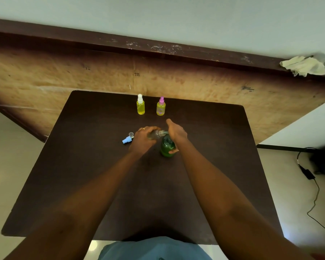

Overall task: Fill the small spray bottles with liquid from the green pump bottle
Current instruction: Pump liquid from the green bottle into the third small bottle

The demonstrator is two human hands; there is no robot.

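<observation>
The green pump bottle (167, 147) stands upright on the dark table (94, 166). My right hand (176, 133) lies over its pump head, thumb against the bottle's side. My left hand (144, 138) holds a small clear spray bottle (155, 134) tilted sideways, its open mouth at the pump spout. A blue spray cap (127, 140) and a small clear cover (131, 134) lie on the table left of my left hand. Two small spray bottles full of yellow liquid stand at the far edge: one with a white top (140, 105), one with a pink top (161, 106).
Behind the table runs a worn wooden panel (83, 72) with a dark ledge, and a crumpled cloth (306, 66) rests on its right end. A black cable with an adapter (308, 174) lies on the floor to the right.
</observation>
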